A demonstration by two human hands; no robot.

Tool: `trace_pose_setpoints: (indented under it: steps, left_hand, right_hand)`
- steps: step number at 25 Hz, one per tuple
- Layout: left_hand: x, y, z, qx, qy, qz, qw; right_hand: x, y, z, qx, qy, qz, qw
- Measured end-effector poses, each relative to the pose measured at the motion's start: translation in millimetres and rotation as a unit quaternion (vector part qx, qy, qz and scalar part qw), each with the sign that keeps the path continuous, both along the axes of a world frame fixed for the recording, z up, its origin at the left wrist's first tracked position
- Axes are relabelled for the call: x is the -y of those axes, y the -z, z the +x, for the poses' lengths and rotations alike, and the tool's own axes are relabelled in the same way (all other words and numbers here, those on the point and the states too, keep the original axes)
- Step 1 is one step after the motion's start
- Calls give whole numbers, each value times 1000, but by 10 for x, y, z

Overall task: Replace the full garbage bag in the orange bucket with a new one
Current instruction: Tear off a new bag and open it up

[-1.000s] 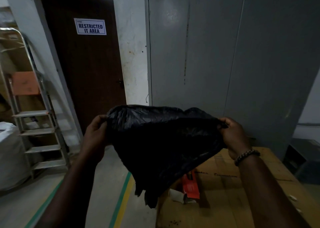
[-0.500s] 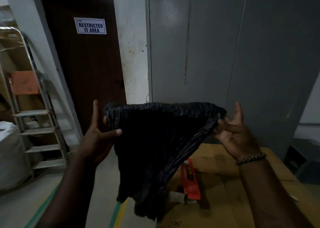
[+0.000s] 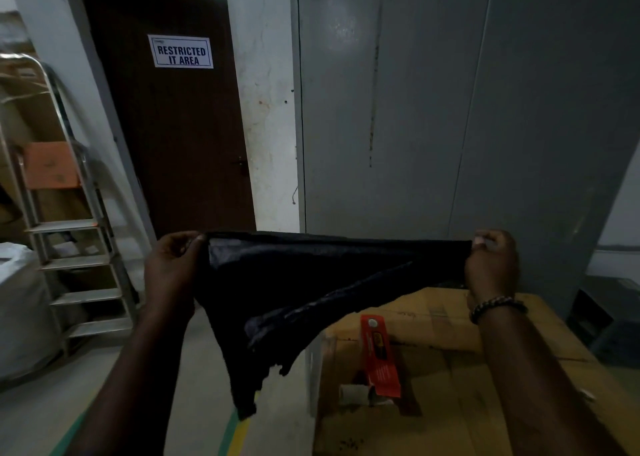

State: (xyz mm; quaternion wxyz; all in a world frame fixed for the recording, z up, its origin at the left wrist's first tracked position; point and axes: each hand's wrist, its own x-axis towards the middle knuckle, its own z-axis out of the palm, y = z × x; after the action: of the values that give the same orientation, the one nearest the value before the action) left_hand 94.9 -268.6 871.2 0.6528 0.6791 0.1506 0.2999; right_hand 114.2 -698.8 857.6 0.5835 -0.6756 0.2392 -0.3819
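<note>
1. Grey metal cabinet doors fill the background, with a brown door to their left bearing a "RESTRICTED IT AREA" sign and a stepladder at the far left.
2. Below the hands lies a cardboard box with an orange-red packet on top of it.
3. The black garbage bag is held up in the air in front of the cabinet, above the floor and the box's near-left edge.
4. The left hand pinches the bag's upper left corner with curled fingers; the right hand, with a beaded bracelet on its wrist, pinches the upper right corner.
5. Between the two grips the top edge runs taut and nearly level; the rest of the bag tapers down to a ragged tip hanging below the left half.
6. Half a second ago the fingers were spread and the hands closer together; now they are closed on the corners, farther apart, and the bag is pulled wider and flatter.
</note>
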Motion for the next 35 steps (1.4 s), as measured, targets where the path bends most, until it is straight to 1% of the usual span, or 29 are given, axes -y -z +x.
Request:
trace_pose_setpoints:
  steps: [1,2,3,4,5,6,8,10,11,13,14,15,16,18,19,20,21,22,23,24,26,27,28,30,31,33,34,35]
  left_hand:
    - [41,1,-6,-8,-13,25,1000]
    - [77,0,-12,-16,-10,40,999]
    - [118,-5,-25,-14,12,32,999]
    - [153,-12,-38,-13,51,7,999]
    - [185,-25,-51,-11,92,-23,995]
    - [214,-41,-65,-9,128,-51,990]
    - [211,-64,-90,15,146,-77,986]
    - [113,-89,-91,55,105,-90,989]
    - [34,-95,-80,70,82,-95,990]
    - [-106,-108,-78,82,52,-94,991]
    - [-146,-129,-98,85,46,-96,991]
    - [-161,-153,-128,88,45,-103,990]
    - [-158,-174,-163,89,52,-106,989]
    - [-113,-188,-212,99,103,-115,983]
    - [-85,-185,-227,109,143,-133,975]
    - [-42,-188,-260,120,182,-145,965]
    - [-6,-190,-297,126,210,-143,959]
    - [26,-188,-320,125,230,-130,956]
    - [47,-188,-331,119,241,-116,956]
    - [61,-188,-331,108,248,-107,957]
    - [64,-175,-332,79,245,-99,961]
    - [59,-162,-332,63,231,-94,966]
    - [56,-144,-316,47,202,-85,975]
    - [37,-76,-263,0,107,-37,994]
    - [24,-27,-239,-20,64,-16,998]
    - [-20,58,-205,-29,12,21,999]
    - [-47,80,-194,-29,-9,46,998]
    - [-69,78,-198,-33,-30,77,996]
  right_hand:
    - [-39,-9,-2,1,-19,34,999]
    - [-70,-1,17,14,-71,90,993]
    - [-106,6,8,7,-136,148,980]
    - [-132,30,-3,-13,-198,186,962]
    - [-160,44,-35,-44,-238,163,956]
    - [-184,62,-69,-71,-264,106,956]
    - [-243,78,-148,-103,-269,-10,958]
    - [-244,96,-187,-87,-290,-40,952]
    - [-210,116,-190,-79,-317,-46,944]
    - [-113,170,-175,-97,-369,-73,921]
    - [-94,173,-186,-115,-369,-101,917]
    - [-87,186,-182,-129,-342,-124,922]
    - [-86,192,-178,-136,-289,-156,935]
    - [-79,200,-146,-116,-168,-180,962]
    - [-94,202,-149,-99,-132,-155,974]
    - [-104,201,-147,-84,-111,-96,986]
    - [-97,206,-138,-61,-109,5,992]
    - [-85,208,-129,-40,-123,122,984]
    - [-43,235,-93,-17,-140,229,963]
    - [0,230,-74,0,-160,310,937]
    - [100,241,-7,21,-175,416,892]
    - [127,241,2,26,-177,429,885]
    - [139,237,-12,11,-176,403,898]
    - [125,223,-75,-24,-183,304,934]
    - [110,229,-111,-20,-196,275,941]
    - [72,239,-174,3,-246,246,938]
    - [70,235,-194,12,-275,236,932]
    - [68,224,-231,20,-317,235,919]
